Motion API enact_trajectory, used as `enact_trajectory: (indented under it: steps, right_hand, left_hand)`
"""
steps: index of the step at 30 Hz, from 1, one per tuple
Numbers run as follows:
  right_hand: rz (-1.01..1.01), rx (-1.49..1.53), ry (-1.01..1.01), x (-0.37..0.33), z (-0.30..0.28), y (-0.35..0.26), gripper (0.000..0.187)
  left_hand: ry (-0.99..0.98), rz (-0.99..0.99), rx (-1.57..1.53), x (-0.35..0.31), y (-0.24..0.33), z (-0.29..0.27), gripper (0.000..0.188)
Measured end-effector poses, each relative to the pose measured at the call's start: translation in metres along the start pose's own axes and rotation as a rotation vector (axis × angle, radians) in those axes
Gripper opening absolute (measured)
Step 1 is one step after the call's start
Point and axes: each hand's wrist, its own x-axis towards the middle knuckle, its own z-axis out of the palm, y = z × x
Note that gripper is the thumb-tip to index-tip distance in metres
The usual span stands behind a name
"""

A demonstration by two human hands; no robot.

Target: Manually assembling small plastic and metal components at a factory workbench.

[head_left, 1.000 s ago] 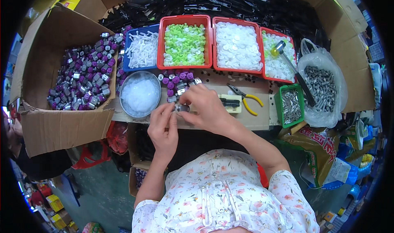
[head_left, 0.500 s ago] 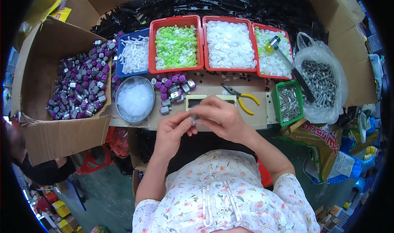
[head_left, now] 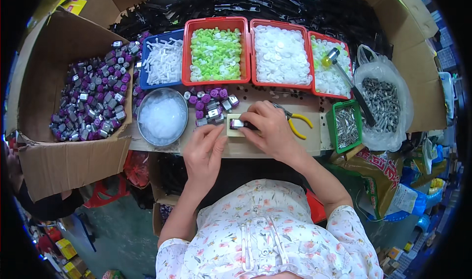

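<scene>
Motor (head_left: 237, 124), one, at one block (head_left: 235, 133)

Seen beyond hands (head_left: 201, 153) (head_left: 270, 134): red trays (head_left: 216, 82), glossy plastic | left: cardboard box (head_left: 73, 168), matt | right: bag (head_left: 407, 107), crinkled translucent plastic

Right hand (head_left: 269, 133) holds a small silver-cased motor (head_left: 236, 124) at a cream block (head_left: 233, 133); left hand (head_left: 201, 153) is just beside it; yellow-handled pliers (head_left: 296, 115) lie near the right hand
</scene>
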Motion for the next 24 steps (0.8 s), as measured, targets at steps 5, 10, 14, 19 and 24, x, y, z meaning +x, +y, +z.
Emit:
enact_trajectory:
  steps: [5,10,14,19,24]
  right_hand:
    - [0.024,-0.010,-0.011,0.000,0.004,0.000,0.023]
    - [0.033,0.021,-0.007,0.000,0.005,0.005,0.023]
    - [0.016,0.049,0.014,-0.004,0.001,0.007,0.024]
    - [0.036,-0.036,0.174,-0.023,-0.046,0.005,0.021]
    - [0.311,-0.330,0.300,-0.082,-0.116,0.040,0.015]
  left_hand:
    - [0.056,0.235,0.151,-0.002,-0.015,0.019,0.027]
    - [-0.003,0.413,0.268,0.001,-0.023,0.034,0.035]
    - [-0.032,0.476,0.335,0.000,-0.027,0.036,0.036]
    - [-0.044,0.489,0.396,0.003,-0.023,0.032,0.036]
    - [-0.078,0.404,0.238,0.028,-0.013,0.015,0.027]
